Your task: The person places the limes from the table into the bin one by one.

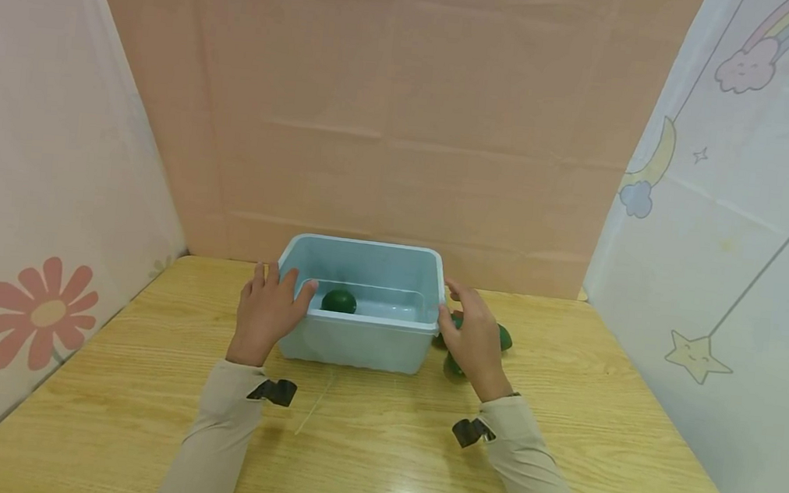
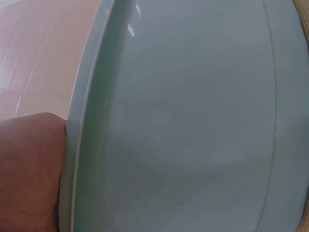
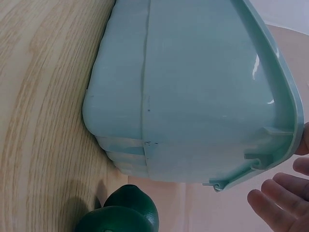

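Observation:
A pale blue plastic bin [image 1: 358, 343] stands on the table, with one dark green, glossy, rounded fruit [image 1: 339, 301] inside. My left hand [image 1: 268, 310] rests at its left front corner, fingers spread along the left side and thumb over the front rim. On the other side, my right hand [image 1: 472, 339] touches the right rim with the thumb. Its other fingers [image 3: 277, 200] stand loosely stretched, apart from the wall. Beside the bin, partly hidden by this hand, lie more dark green fruits [image 3: 133, 208]; a small red patch shows among them.
The wooden table [image 1: 377, 448] runs back to an orange-pink sheet [image 1: 405, 122]. Patterned white sheets [image 1: 732, 252] flank it left and right. A thin pale strip [image 1: 314, 405] shows in front of the bin. Both sleeves carry small black wrist cameras [image 1: 276, 391].

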`<state>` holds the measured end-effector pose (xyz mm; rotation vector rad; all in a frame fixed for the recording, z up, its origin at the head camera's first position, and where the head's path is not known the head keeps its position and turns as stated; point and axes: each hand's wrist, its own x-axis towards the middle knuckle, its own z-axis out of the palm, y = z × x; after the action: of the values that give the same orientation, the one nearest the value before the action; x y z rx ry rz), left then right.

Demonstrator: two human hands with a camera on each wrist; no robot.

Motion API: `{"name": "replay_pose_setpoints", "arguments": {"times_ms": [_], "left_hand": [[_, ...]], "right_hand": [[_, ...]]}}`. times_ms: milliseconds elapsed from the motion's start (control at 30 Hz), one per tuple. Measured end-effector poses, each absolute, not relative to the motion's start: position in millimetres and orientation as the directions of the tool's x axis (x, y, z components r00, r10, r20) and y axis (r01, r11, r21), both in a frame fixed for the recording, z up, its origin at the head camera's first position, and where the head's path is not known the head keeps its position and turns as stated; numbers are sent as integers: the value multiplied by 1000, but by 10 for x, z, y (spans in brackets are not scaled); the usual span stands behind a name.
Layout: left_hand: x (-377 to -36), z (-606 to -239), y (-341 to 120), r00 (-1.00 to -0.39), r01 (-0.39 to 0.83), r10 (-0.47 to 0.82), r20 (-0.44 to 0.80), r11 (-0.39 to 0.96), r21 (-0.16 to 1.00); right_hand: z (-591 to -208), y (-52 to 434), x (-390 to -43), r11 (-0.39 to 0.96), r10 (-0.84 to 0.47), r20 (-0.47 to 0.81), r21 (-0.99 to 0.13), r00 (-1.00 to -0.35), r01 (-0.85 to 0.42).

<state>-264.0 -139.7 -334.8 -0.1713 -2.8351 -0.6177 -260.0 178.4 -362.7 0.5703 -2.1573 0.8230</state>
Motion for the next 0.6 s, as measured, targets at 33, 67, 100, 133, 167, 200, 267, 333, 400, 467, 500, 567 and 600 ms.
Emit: {"name": "replay_pose_setpoints", "arguments": {"times_ms": [33,67,100,133,167,200,267,333,400,467,500,567,600], "left_hand": [[-2641,-3348,-1397,-965,163,63,253,905,394],[-2641,-3348,-1396,-964,164,63,257,906,390],[-2638,-3347,-1395,-964,163,63,259,906,390],[-2638,-3348,-1394,-964,163,62,260,906,389],[-2639,-3349,-1394,-963,164,62,261,907,389],[-2640,-3350,-1395,-963,165,62,264,907,388],[-2640,-3350,-1394,-963,166,63,263,906,389],[-2645,-3354,-1395,-963,167,65,262,906,389],[-2648,-3355,-1395,-963,168,66,262,906,389],[-2652,-3357,-1396,-964,167,66,259,906,390],[-2655,-3360,-1398,-964,166,65,259,907,388],[-2659,-3366,-1403,-964,162,63,257,909,384],[-2660,-3369,-1406,-965,160,62,256,910,383]], "right_hand": [[-3627,1785,-2598,696,-133,769,-377,-625,-612],[-3627,1785,-2596,698,-130,768,-378,-627,-609],[-3627,1785,-2595,697,-128,769,-380,-626,-609],[-3626,1785,-2594,695,-125,770,-382,-626,-609],[-3625,1786,-2593,695,-123,770,-384,-626,-608],[-3626,1787,-2594,696,-121,771,-383,-625,-607],[-3627,1787,-2595,700,-116,772,-383,-625,-602],[-3630,1790,-2598,704,-110,771,-385,-627,-597],[-3633,1792,-2600,709,-106,769,-386,-630,-590],[-3634,1794,-2600,707,-103,767,-392,-633,-589],[-3635,1795,-2600,704,-103,765,-395,-635,-590],[-3635,1796,-2598,702,-104,763,-399,-638,-591],[-3635,1797,-2598,699,-105,762,-401,-639,-592]]}}
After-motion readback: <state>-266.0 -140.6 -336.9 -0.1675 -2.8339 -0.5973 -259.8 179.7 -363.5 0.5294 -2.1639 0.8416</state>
